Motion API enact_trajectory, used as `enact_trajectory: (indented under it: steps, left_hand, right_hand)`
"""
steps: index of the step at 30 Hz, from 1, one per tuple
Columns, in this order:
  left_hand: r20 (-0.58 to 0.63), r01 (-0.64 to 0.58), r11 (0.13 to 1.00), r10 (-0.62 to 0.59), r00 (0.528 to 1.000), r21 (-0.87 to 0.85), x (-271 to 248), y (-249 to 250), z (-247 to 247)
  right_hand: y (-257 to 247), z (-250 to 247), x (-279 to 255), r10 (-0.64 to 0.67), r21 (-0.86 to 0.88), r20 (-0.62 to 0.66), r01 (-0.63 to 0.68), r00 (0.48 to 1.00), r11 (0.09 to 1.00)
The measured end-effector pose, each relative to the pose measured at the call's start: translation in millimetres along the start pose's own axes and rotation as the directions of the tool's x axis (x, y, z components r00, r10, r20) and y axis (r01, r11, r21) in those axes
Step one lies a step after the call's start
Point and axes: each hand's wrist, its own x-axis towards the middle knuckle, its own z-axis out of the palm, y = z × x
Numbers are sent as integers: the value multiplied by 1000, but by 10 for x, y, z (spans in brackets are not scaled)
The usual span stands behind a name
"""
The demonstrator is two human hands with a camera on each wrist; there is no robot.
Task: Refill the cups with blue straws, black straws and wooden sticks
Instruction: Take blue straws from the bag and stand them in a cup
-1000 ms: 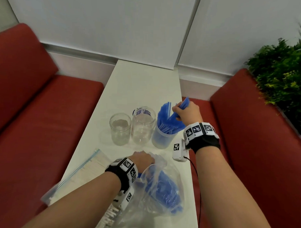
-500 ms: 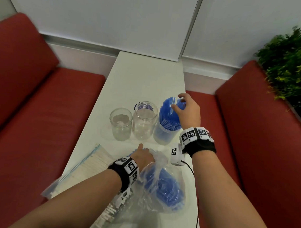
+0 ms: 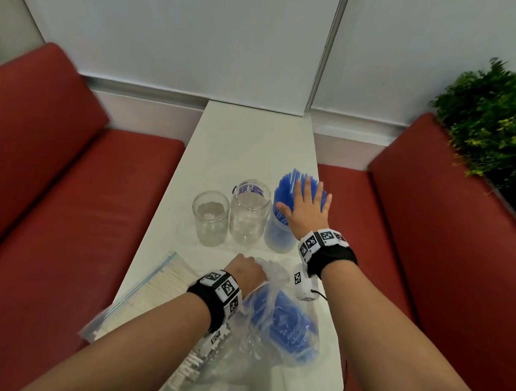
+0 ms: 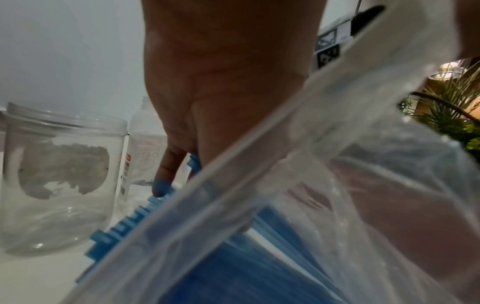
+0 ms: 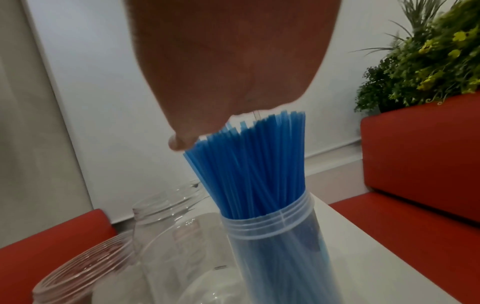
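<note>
Red seat, left: a red bench (image 3: 75, 189) runs along the left edge of the table (image 3: 252, 142).
Bag of white sticks: a zip bag (image 3: 148, 294) lies flat at the table's near left edge, its pale sticks lying along the table top, long axis running from near left to far right.
Short jar: a clear empty cup (image 3: 210, 218) stands upright, leftmost of a row of three.
Middle jar: a taller clear cup (image 3: 250, 212) with a blue label, upright, just beside the short one.
Left hand: the left hand (image 3: 245, 272) sits at the mouth of the plastic bag (image 3: 278, 322); in the left wrist view its fingers (image 4: 166, 174) are curled down onto the ends of the straws in the bag.
Bagged straws: the blue straws in the bag (image 4: 233, 267) lie flat, long axis pointing away from the person toward the jars.
Blue straws in cup: the bundle (image 5: 257, 164) stands in the rightmost cup (image 5: 275, 246), long axis near vertical, tips up and fanned a little to the left.
Right hand: the right hand (image 3: 306, 205) lies flat on the straw tips, fingers straight and spread, gripping nothing.
Right side: another red seat (image 3: 440, 231) and a green plant (image 3: 493, 121).
</note>
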Motion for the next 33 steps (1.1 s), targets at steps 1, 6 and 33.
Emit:
enact_trajectory:
  steps: [1,6,33]
  left_hand:
    - [8,6,1000,-5,1000,-13,-23,-1,-26]
    - [96,70,997,-66,993,-42,-98,-4,-166]
    - [-455,47,694,-520,723,-718,-753,-585,-1311]
  right_hand:
    - [12,-14,-32,10,34,21,-10,1000,999]
    - [10,-70,-347,18,446,-391,173,920,878]
    - [-490,-140,-1066,-78,970,-71,87,994,226]
